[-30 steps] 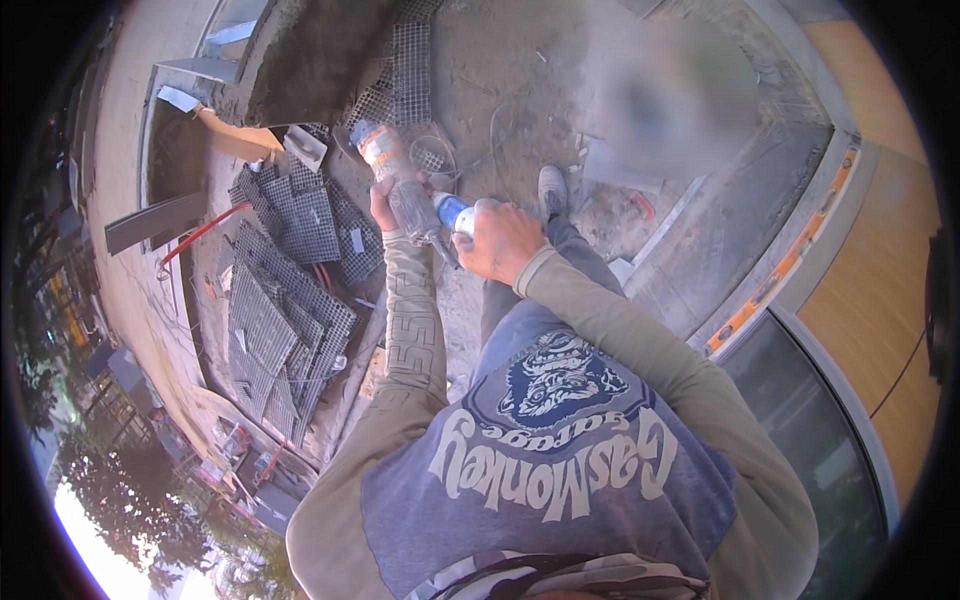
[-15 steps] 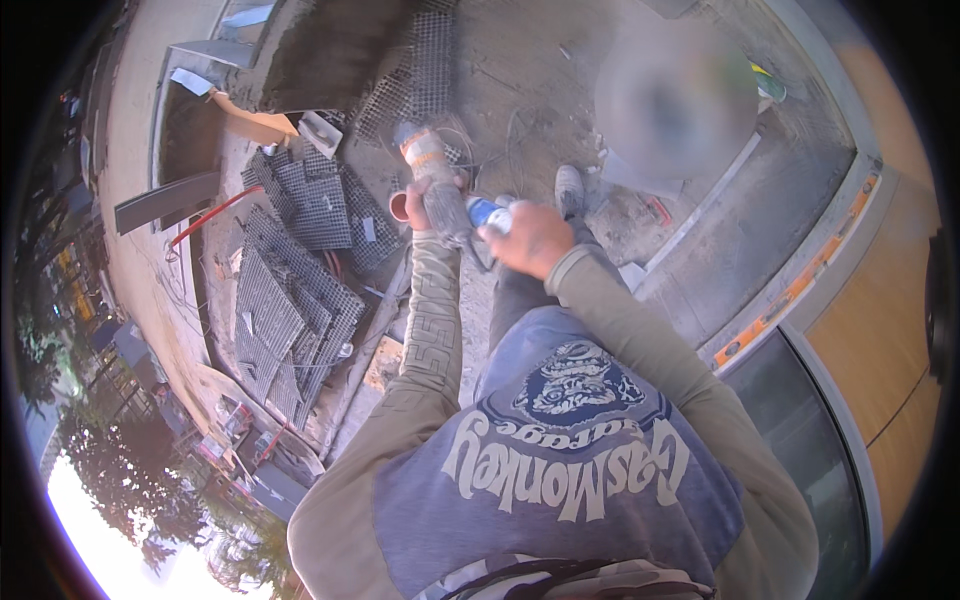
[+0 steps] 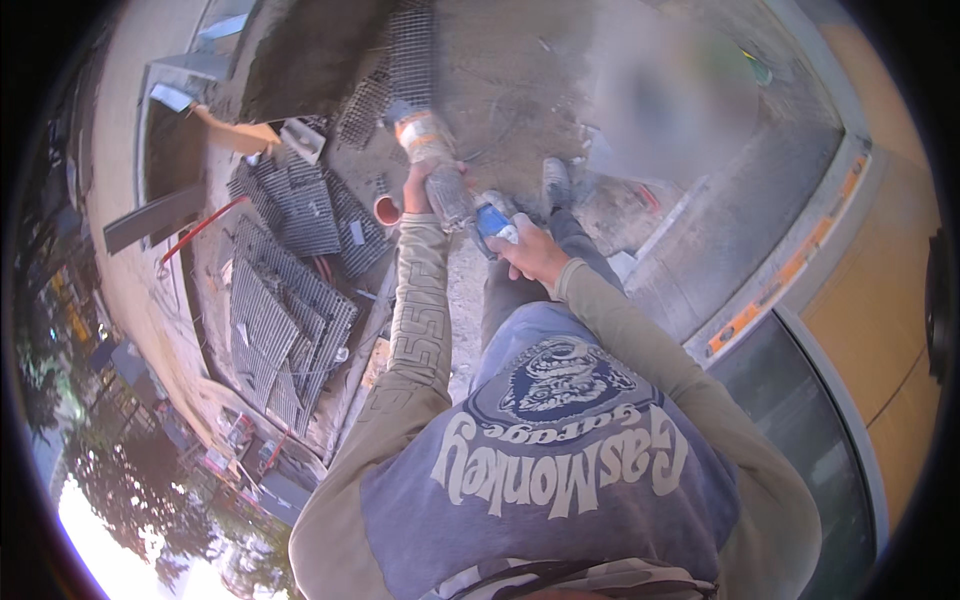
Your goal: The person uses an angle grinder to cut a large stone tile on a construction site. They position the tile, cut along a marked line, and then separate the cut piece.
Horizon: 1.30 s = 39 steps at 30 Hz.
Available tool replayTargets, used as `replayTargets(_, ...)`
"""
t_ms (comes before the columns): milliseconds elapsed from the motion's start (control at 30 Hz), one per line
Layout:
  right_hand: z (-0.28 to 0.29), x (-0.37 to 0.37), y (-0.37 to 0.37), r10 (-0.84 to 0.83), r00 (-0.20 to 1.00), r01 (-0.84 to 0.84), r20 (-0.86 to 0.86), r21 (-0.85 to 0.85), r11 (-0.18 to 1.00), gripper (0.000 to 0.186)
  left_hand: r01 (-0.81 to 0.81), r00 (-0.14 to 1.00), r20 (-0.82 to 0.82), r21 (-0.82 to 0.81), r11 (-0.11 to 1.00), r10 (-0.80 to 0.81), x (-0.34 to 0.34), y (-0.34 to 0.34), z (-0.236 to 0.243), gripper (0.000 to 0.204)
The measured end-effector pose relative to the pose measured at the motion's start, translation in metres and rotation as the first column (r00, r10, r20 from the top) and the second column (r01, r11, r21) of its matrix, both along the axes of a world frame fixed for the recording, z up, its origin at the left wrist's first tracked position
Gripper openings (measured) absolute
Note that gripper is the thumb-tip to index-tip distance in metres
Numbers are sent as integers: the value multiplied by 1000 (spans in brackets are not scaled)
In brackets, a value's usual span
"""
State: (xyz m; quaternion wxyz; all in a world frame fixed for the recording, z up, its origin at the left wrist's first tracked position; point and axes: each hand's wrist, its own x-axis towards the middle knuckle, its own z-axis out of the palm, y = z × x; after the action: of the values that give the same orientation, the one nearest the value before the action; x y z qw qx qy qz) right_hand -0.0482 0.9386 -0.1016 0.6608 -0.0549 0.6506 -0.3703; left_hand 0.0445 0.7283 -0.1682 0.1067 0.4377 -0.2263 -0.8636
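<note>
My left hand (image 3: 420, 187) is closed around the side of a dusty cylindrical tool (image 3: 447, 195). That tool has an orange-and-white band and a blue-grey far end, and it tilts away to the left. My right hand (image 3: 535, 252), nearer to me, grips a blue-and-white handle-like piece (image 3: 494, 222) close against the tool's near end. Whether the two pieces are joined cannot be made out. An orange pipe end (image 3: 387, 210) opens upward just left of my left hand.
Stacks of dark grid panels (image 3: 290, 310) lie on the left, with a red bar (image 3: 205, 230) and a grey board (image 3: 155, 220) beyond. An orange spirit level (image 3: 790, 285) runs along the right ledge. My shoe (image 3: 556, 183) stands on the dusty ground. A blur covers the upper right.
The view has shifted slightly. The banded end of the tool points farther up and left. My right hand sits a little lower, and more of the blue piece shows.
</note>
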Motion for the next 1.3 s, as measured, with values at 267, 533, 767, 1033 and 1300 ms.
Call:
replayTargets(267,-60,-39,47,-628,776,630,-54,37,776,43,-6,1000,0,136,991,6,-25,5,0,45)
replayTargets(533,-254,-92,72,-777,617,768,-127,309,560,29,222,937,250,107,969,-242,-1,-22,-103,49)
replayTargets(767,-543,-123,86,-466,778,623,-422,424,657,36,385,769,522,82,919,-369,-43,-33,-174,41)
replayTargets(1033,-682,-211,23,-313,800,585,-511,553,593,50,136,840,540,-136,981,-42,-79,-69,-277,37)
replayTargets(1300,-658,-256,-31,-317,880,475,-353,671,569,59,48,881,472,-58,997,-15,-66,-137,-303,37)
